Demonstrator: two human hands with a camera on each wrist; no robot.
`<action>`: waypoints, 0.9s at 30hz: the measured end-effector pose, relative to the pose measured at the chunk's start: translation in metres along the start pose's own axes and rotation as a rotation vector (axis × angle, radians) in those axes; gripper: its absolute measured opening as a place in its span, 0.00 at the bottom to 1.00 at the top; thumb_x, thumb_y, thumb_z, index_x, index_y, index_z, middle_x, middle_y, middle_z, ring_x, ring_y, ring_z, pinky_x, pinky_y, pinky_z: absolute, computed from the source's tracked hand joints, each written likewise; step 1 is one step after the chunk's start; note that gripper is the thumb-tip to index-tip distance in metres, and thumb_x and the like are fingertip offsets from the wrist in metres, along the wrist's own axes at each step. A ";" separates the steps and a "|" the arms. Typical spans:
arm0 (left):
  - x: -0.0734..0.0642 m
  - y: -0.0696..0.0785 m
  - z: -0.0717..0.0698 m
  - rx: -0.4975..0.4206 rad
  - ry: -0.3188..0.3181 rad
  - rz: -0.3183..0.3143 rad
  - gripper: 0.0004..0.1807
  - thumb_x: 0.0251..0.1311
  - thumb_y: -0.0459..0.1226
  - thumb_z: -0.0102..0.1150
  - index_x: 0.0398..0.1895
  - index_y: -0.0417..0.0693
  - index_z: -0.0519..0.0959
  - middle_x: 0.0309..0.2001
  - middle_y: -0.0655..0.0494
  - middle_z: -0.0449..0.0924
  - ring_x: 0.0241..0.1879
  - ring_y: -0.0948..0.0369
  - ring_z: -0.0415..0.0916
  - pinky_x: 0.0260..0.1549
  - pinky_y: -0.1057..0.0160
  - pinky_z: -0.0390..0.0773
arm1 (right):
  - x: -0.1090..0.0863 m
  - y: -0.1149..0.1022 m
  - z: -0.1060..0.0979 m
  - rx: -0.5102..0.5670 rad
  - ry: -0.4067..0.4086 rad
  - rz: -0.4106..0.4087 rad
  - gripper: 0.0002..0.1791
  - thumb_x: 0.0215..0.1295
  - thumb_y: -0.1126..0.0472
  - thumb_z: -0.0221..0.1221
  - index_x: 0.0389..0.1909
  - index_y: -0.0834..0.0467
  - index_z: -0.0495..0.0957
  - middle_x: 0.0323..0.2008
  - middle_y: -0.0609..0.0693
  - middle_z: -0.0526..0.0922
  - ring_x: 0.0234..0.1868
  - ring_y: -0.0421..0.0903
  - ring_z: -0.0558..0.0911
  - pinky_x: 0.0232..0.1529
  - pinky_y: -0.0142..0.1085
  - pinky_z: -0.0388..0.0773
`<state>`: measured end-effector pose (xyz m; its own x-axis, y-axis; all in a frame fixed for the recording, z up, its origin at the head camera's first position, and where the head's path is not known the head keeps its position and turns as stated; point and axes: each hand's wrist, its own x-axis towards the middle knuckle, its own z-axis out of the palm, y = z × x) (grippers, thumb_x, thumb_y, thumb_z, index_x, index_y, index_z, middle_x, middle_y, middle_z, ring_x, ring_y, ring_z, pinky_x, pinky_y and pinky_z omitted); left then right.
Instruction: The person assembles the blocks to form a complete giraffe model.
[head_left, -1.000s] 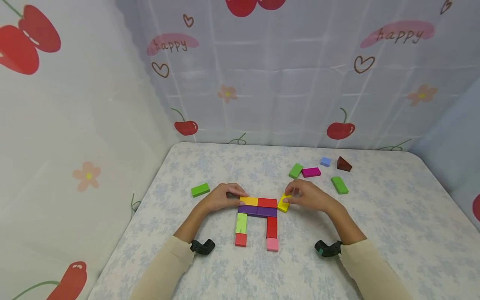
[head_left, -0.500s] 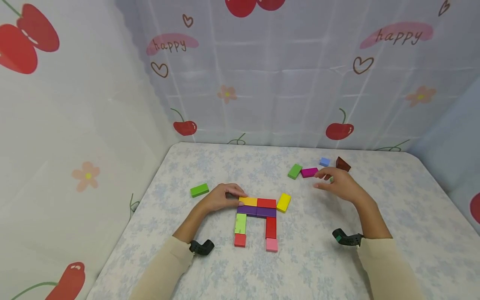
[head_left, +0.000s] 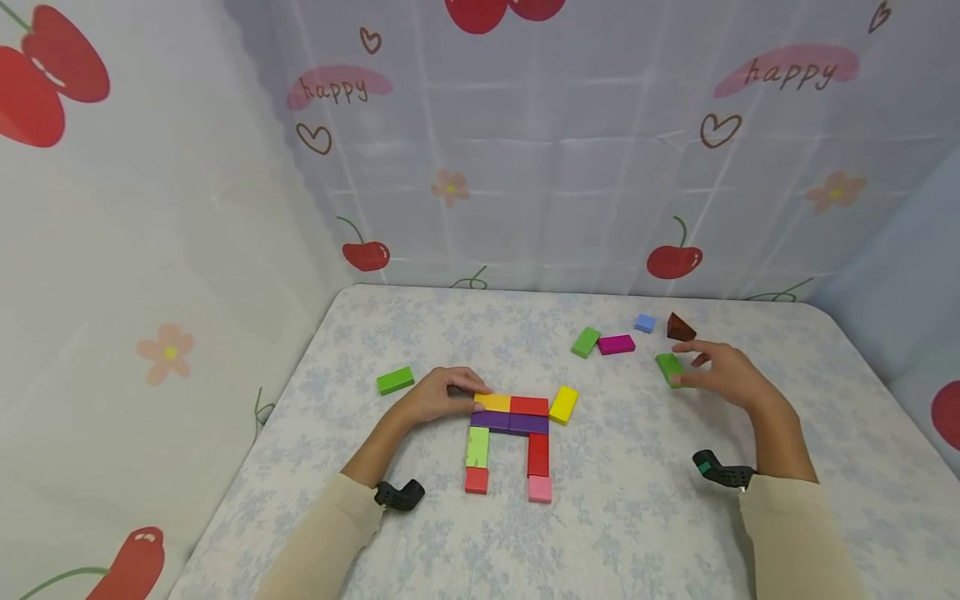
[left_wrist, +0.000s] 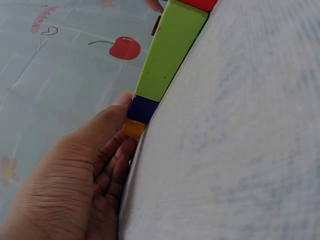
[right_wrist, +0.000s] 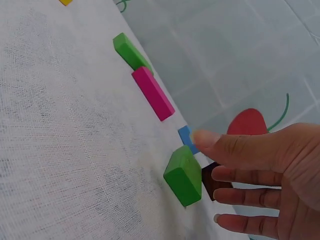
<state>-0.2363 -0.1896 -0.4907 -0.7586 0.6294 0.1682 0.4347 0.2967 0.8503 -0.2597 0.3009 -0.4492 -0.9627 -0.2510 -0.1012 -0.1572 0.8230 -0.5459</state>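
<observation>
In the head view my left hand pinches the left end of the orange block between thumb and fingers. That block lies beside a red block, above two purple blocks. Two legs run down from these: a light green block over a small red one, and a red block over a small pink one. My right hand is at a green block, thumb and fingers spread around it. The right wrist view shows them apart from the green block.
A yellow block lies tilted right of the arrangement. Farther back are a green block, a magenta block, a small blue block and a brown triangular block. Another green block lies left.
My right hand let go of the yellow block and moved right to the green block. The left hand stayed at the orange block.
</observation>
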 end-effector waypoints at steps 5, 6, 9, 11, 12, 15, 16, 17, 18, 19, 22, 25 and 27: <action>0.000 -0.002 0.000 0.001 0.001 0.009 0.16 0.60 0.30 0.71 0.52 0.40 0.87 0.49 0.48 0.85 0.51 0.56 0.79 0.54 0.53 0.77 | 0.004 0.004 0.005 -0.020 -0.029 -0.007 0.34 0.58 0.59 0.73 0.64 0.65 0.74 0.51 0.70 0.78 0.51 0.66 0.76 0.45 0.58 0.78; 0.000 -0.002 0.000 0.000 0.003 0.011 0.16 0.60 0.30 0.71 0.52 0.40 0.87 0.49 0.48 0.85 0.51 0.56 0.79 0.54 0.53 0.77 | 0.005 0.004 0.006 -0.025 -0.025 -0.009 0.33 0.57 0.61 0.73 0.64 0.65 0.75 0.50 0.70 0.79 0.50 0.66 0.76 0.45 0.58 0.78; 0.000 -0.003 0.000 -0.001 0.006 0.015 0.16 0.60 0.30 0.71 0.51 0.40 0.87 0.49 0.48 0.85 0.51 0.56 0.79 0.54 0.54 0.77 | 0.007 0.004 0.009 -0.026 -0.019 -0.013 0.31 0.57 0.64 0.71 0.63 0.66 0.76 0.49 0.69 0.79 0.50 0.65 0.76 0.45 0.58 0.78; 0.000 -0.003 0.001 -0.004 0.006 0.015 0.15 0.60 0.30 0.71 0.51 0.40 0.87 0.49 0.48 0.85 0.51 0.56 0.79 0.54 0.54 0.77 | 0.008 0.004 0.011 -0.023 -0.019 -0.024 0.31 0.58 0.66 0.70 0.63 0.67 0.76 0.54 0.71 0.78 0.51 0.65 0.76 0.48 0.59 0.77; 0.000 -0.003 0.001 -0.009 0.005 0.011 0.15 0.60 0.30 0.71 0.51 0.40 0.87 0.49 0.48 0.85 0.51 0.56 0.79 0.54 0.54 0.77 | 0.008 0.004 0.012 -0.022 -0.022 -0.029 0.31 0.58 0.67 0.70 0.64 0.68 0.75 0.58 0.71 0.76 0.51 0.65 0.75 0.50 0.61 0.76; 0.001 -0.012 0.004 -0.012 0.006 0.001 0.15 0.60 0.32 0.72 0.51 0.43 0.88 0.49 0.51 0.85 0.51 0.57 0.79 0.55 0.54 0.77 | 0.008 0.004 0.015 -0.024 -0.027 -0.059 0.33 0.57 0.70 0.69 0.66 0.69 0.73 0.65 0.72 0.71 0.53 0.66 0.75 0.54 0.63 0.73; 0.001 -0.017 0.004 -0.011 0.007 -0.002 0.15 0.60 0.33 0.72 0.51 0.45 0.88 0.49 0.52 0.85 0.51 0.57 0.79 0.55 0.55 0.77 | 0.008 0.004 0.016 -0.028 -0.028 -0.068 0.34 0.57 0.70 0.69 0.66 0.69 0.73 0.65 0.72 0.71 0.53 0.65 0.75 0.54 0.63 0.73; 0.002 -0.022 0.005 -0.008 0.008 -0.008 0.15 0.60 0.34 0.73 0.51 0.48 0.88 0.49 0.55 0.85 0.51 0.58 0.79 0.55 0.56 0.77 | 0.008 0.004 0.016 -0.032 -0.028 -0.076 0.34 0.56 0.70 0.69 0.66 0.69 0.73 0.63 0.71 0.73 0.52 0.65 0.76 0.54 0.63 0.74; 0.002 -0.027 0.005 -0.007 0.010 -0.012 0.15 0.59 0.35 0.73 0.51 0.49 0.89 0.49 0.57 0.85 0.51 0.59 0.79 0.55 0.56 0.77 | 0.009 0.004 0.016 -0.039 -0.030 -0.080 0.35 0.56 0.70 0.70 0.66 0.68 0.73 0.60 0.70 0.75 0.51 0.64 0.76 0.52 0.61 0.76; 0.003 -0.032 0.005 -0.002 0.013 -0.015 0.15 0.59 0.36 0.73 0.51 0.52 0.89 0.49 0.59 0.85 0.51 0.60 0.79 0.55 0.57 0.77 | 0.009 0.004 0.016 -0.047 -0.027 -0.082 0.34 0.56 0.69 0.71 0.66 0.68 0.74 0.56 0.69 0.78 0.49 0.63 0.77 0.50 0.59 0.77; 0.004 -0.036 0.004 0.001 0.018 -0.022 0.15 0.59 0.37 0.74 0.50 0.56 0.89 0.48 0.62 0.85 0.51 0.61 0.79 0.55 0.59 0.76 | 0.012 0.004 0.016 -0.082 -0.003 -0.082 0.34 0.55 0.61 0.75 0.62 0.68 0.77 0.44 0.63 0.83 0.43 0.57 0.79 0.40 0.50 0.80; 0.004 -0.037 0.005 0.005 0.023 -0.021 0.16 0.59 0.36 0.74 0.51 0.54 0.89 0.49 0.60 0.85 0.51 0.60 0.79 0.54 0.58 0.76 | 0.013 0.003 0.015 -0.100 0.014 -0.065 0.34 0.53 0.55 0.77 0.59 0.68 0.80 0.40 0.59 0.84 0.39 0.54 0.80 0.35 0.44 0.78; 0.004 -0.036 0.006 0.012 0.024 -0.019 0.16 0.59 0.35 0.73 0.51 0.51 0.88 0.49 0.57 0.85 0.52 0.58 0.79 0.54 0.57 0.77 | 0.013 0.002 0.015 -0.093 0.007 -0.057 0.34 0.54 0.55 0.77 0.59 0.68 0.80 0.40 0.58 0.85 0.39 0.53 0.79 0.34 0.42 0.77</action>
<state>-0.2525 -0.1934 -0.5236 -0.7781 0.6062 0.1644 0.4260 0.3171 0.8473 -0.2691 0.2916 -0.4643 -0.9530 -0.2955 -0.0665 -0.2312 0.8515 -0.4707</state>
